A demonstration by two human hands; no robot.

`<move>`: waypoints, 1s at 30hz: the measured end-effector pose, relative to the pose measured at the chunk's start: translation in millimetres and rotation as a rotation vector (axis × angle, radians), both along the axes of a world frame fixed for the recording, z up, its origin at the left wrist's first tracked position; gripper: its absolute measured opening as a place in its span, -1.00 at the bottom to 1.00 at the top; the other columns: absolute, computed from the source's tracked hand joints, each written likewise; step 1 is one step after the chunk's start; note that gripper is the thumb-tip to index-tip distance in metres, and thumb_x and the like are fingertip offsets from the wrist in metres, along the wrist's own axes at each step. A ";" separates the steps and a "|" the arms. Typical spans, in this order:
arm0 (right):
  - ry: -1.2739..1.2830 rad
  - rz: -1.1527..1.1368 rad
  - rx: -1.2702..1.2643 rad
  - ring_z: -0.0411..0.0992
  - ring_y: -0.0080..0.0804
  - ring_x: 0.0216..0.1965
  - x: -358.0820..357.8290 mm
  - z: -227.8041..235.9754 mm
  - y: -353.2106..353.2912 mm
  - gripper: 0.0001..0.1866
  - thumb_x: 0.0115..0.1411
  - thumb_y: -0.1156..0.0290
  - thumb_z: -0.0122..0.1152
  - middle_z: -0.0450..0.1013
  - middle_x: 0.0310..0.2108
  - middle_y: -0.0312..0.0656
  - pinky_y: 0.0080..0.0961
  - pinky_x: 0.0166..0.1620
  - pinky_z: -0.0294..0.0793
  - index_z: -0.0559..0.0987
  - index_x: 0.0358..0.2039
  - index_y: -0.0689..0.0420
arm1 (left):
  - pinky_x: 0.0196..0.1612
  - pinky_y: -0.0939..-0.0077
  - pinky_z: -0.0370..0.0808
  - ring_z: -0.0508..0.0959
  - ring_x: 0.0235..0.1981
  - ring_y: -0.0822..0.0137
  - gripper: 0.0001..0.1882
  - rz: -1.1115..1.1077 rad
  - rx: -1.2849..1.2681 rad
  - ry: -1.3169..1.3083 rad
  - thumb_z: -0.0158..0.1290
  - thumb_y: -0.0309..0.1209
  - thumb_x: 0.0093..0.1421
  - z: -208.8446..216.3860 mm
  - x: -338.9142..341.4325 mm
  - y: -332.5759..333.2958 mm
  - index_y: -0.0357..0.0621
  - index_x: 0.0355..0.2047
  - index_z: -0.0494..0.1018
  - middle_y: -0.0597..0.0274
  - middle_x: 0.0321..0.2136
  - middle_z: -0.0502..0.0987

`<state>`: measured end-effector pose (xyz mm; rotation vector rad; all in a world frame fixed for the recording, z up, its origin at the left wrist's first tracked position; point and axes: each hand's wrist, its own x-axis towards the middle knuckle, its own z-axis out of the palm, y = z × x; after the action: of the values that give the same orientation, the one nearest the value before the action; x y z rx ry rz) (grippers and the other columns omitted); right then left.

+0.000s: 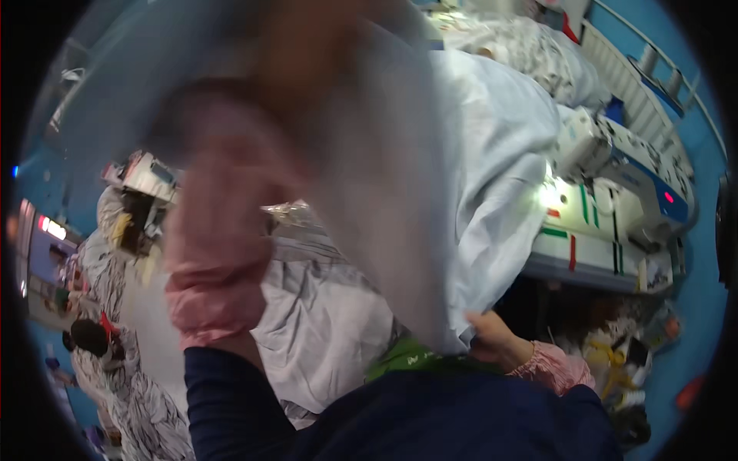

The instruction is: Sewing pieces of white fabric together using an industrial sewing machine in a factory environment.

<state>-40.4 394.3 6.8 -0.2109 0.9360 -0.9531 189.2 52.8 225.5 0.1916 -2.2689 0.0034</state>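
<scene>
A large pale white-blue cloth [492, 138] hangs in front of me, lifted high on its left side. My right hand [496, 338], low on the right, is closed with its fingers pinching the lower edge of this cloth. Raised in a pink sleeve cover, my left hand [307, 50] is smeared by motion near the top, against the cloth's blurred upper part. Its fingers cannot be made out. Below the left forearm lies a pile of light grey-white fabric [323, 330]. A piece of green cloth with white marks [415, 358] shows close to my body.
A white and blue sewing machine [623, 169] with its lamp lit stands on a table [592, 253] at the right. Crumpled white fabric [530, 54] is heaped behind. Another machine [146, 177] stands at the left, and a person [92, 338] is among cloth piles there.
</scene>
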 end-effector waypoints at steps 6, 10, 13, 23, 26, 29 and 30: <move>0.344 -0.129 0.293 0.46 -0.51 -0.53 -117.0 -100.7 140.9 -0.68 0.28 0.34 0.08 0.48 -0.40 -0.15 -0.62 -0.48 0.49 0.43 -0.02 0.24 | 0.26 0.01 0.14 0.18 0.30 0.10 -0.52 -0.416 -0.366 -0.427 -0.03 -0.39 0.09 -223.0 -206.9 131.7 0.03 0.08 0.36 0.05 0.12 0.34; 0.648 -0.192 0.074 0.45 -0.54 -0.50 -141.1 -65.2 135.6 -0.74 0.29 0.42 0.06 0.48 -0.39 -0.17 -0.64 -0.45 0.48 0.46 -0.05 0.25 | 0.24 0.03 0.19 0.24 0.26 0.07 -0.51 -0.374 -0.114 -0.367 -0.03 -0.42 0.07 -262.1 -205.1 135.3 -0.02 0.08 0.36 0.04 0.11 0.34; 0.851 -0.176 -0.284 0.47 -0.56 -0.45 -148.6 -24.1 73.0 -0.77 0.26 0.47 0.08 0.51 -0.36 -0.16 -0.67 -0.42 0.45 0.50 -0.09 0.26 | 0.10 0.18 0.39 0.40 0.10 0.03 -0.60 -0.417 -0.062 -0.307 0.04 -0.47 0.04 -244.1 -199.3 132.9 -0.16 -0.05 0.44 0.03 0.02 0.40; 1.915 -0.043 -1.178 0.36 -0.13 -0.01 -164.6 9.4 -227.8 -0.79 0.07 0.34 0.27 0.47 -0.11 -0.14 -0.35 0.02 0.36 0.60 -0.29 0.16 | 0.09 0.26 0.32 0.37 0.03 -0.03 -0.46 0.234 0.448 -0.319 0.18 -0.34 0.09 -217.9 -115.4 8.6 -0.30 0.06 0.36 -0.07 -0.04 0.44; 2.044 0.173 -1.098 0.25 -0.20 0.10 -167.7 7.8 -258.2 -0.76 0.01 0.21 0.33 0.43 -0.05 -0.23 -0.28 0.09 0.28 0.61 -0.40 0.10 | 0.08 0.32 0.32 0.37 0.02 0.00 -0.41 0.216 0.692 -0.603 0.17 -0.23 0.12 -208.6 -110.9 -5.0 -0.31 0.09 0.33 -0.06 -0.05 0.44; 1.964 0.671 -0.928 0.31 -0.23 0.01 -168.0 22.1 -271.0 -0.78 -0.04 0.16 0.35 0.46 -0.14 -0.32 -0.22 0.02 0.25 0.60 -0.52 0.01 | 0.06 0.33 0.33 0.37 0.00 0.03 -0.37 0.210 0.886 -0.736 0.17 -0.15 0.12 -203.2 -100.4 -13.1 -0.29 0.09 0.33 -0.04 -0.06 0.44; 1.959 0.681 -0.929 0.31 -0.23 0.01 -168.2 25.3 -272.2 -0.78 -0.04 0.16 0.35 0.46 -0.14 -0.32 -0.22 0.02 0.25 0.60 -0.52 0.01 | 0.07 0.33 0.32 0.35 0.01 0.04 -0.38 0.190 0.917 -0.763 0.16 -0.13 0.12 -201.4 -95.2 -14.7 -0.26 0.08 0.34 -0.03 -0.07 0.44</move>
<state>-208.5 122.1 32.2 -2.3813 1.8080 -0.1744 94.1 38.1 24.1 1.0254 -2.8153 -1.0271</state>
